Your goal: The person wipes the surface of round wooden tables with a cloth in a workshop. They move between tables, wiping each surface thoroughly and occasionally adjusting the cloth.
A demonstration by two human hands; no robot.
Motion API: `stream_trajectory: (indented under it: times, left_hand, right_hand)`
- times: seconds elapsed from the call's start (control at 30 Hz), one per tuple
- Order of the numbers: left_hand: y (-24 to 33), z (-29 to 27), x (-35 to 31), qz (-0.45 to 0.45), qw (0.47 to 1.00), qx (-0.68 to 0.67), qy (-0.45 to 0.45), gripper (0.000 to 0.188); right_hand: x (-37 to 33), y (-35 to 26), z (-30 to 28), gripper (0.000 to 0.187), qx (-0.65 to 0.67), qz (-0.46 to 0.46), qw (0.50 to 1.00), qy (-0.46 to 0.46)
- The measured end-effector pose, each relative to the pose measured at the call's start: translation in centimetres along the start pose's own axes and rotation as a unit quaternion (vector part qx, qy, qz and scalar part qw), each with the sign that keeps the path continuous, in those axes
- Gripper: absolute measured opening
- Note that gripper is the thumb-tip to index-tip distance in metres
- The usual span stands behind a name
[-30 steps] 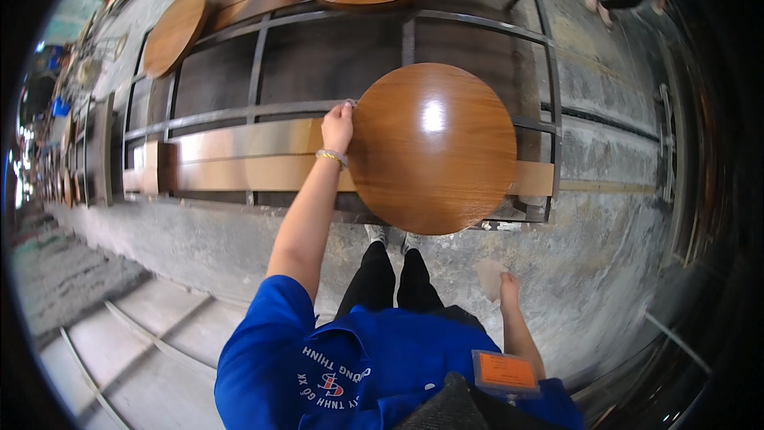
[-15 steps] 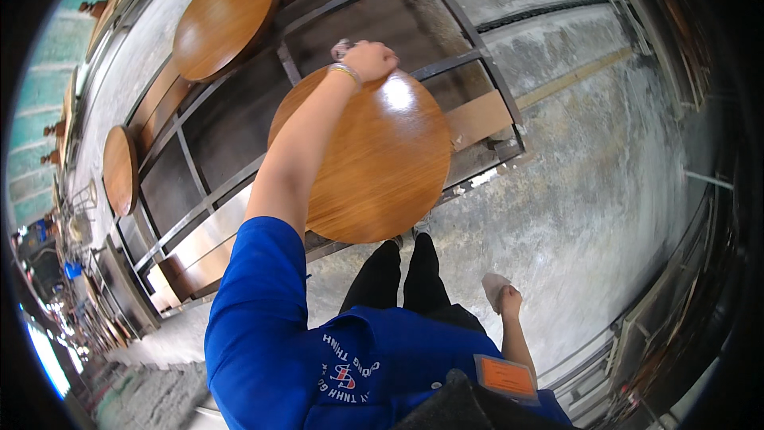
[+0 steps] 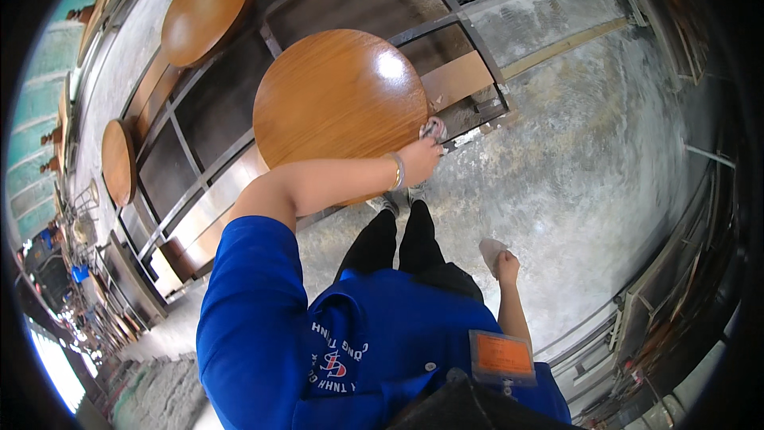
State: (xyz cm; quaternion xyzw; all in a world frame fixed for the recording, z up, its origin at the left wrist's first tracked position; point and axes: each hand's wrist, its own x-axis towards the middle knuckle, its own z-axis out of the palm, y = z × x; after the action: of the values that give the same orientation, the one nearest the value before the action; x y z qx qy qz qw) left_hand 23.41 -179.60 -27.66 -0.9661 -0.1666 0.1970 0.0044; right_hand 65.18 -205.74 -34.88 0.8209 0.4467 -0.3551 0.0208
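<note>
A round wooden tabletop (image 3: 334, 99) with a glossy brown finish rests on a metal frame in front of me. My left hand (image 3: 422, 159) is at its right edge, fingers closed around a crumpled pinkish-grey cloth (image 3: 434, 129) that lies against the rim. The left forearm crosses over the near part of the top. Low at my right side, away from the tabletop, my right hand (image 3: 508, 267) grips a flat beige-grey piece (image 3: 492, 255); whether it is cloth or sandpaper I cannot tell.
Another round wooden top (image 3: 208, 9) lies on the frame farther left, and a smaller-looking one (image 3: 119, 162) beyond it. The dark metal frame (image 3: 185, 143) carries wooden boards (image 3: 458, 80). Grey concrete floor (image 3: 581, 143) extends to the right, with stacked panels (image 3: 660, 302) along its side.
My left hand has swept with the cloth from the tabletop's far edge round to its right edge. The right hand stays low, still gripping its piece. The view has shifted slightly.
</note>
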Motion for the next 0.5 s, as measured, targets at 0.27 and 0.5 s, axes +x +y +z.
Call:
stream_trajectory:
  times: [0.27,0.5]
  left_hand:
    - [8.3,1.8,-7.3,-0.081,0.996,0.038,0.017,0.04]
    - [13.5,5.9,-12.7,-0.181,0.975,0.028,0.126,0.043]
  right_hand:
    - [4.2,-0.3,-3.0,0.042,-0.09,-0.058,0.994,-0.016]
    - [9.8,-5.5,-6.6,0.044,-0.149,-0.141,0.979,-0.019]
